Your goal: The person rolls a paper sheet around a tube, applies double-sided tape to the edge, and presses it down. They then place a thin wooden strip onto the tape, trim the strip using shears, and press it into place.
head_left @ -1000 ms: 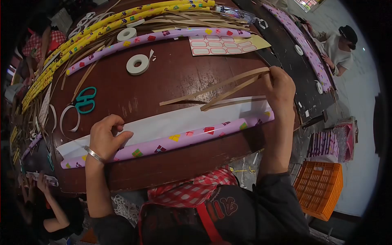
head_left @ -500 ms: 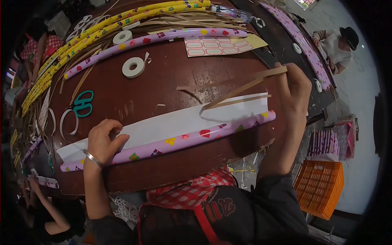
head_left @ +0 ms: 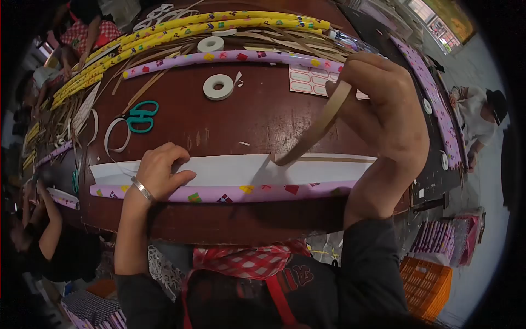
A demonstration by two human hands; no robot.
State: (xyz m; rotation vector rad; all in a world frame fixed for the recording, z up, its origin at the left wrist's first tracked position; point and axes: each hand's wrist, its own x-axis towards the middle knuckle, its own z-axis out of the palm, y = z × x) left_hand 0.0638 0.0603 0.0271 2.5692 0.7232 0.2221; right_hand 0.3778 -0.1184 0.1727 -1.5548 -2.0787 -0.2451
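Head view, and here's the left hand (head_left: 164,172), planted on the wrapping paper (head_left: 263,193), thumb and fingers parted with a wide gap, a metal bracelet (head_left: 143,189) at its wrist. The paper stretches along the near edge of the table (head_left: 181,126), its left end by the near left corner, purple gift-print roll closest to the body, white side lying open beyond it. And over on the right side, the right hand (head_left: 386,104) is up above the paper, fingers folded round a brown strip (head_left: 315,131)! That strip slants down to the white side; whether its tip touches, I can't tell. Another thin strip (head_left: 334,158) lies by the paper's far edge, towards the right end. Out past the paper, mid-table, sits a tape roll (head_left: 210,89); teal-handled scissors (head_left: 140,115) lie towards the left edge. Further back, a second purple roll (head_left: 235,57), then yellow rolls (head_left: 219,24) sweeping along the far edge. Near the far right corner, a label sheet (head_left: 309,79), partly hidden by the right hand.
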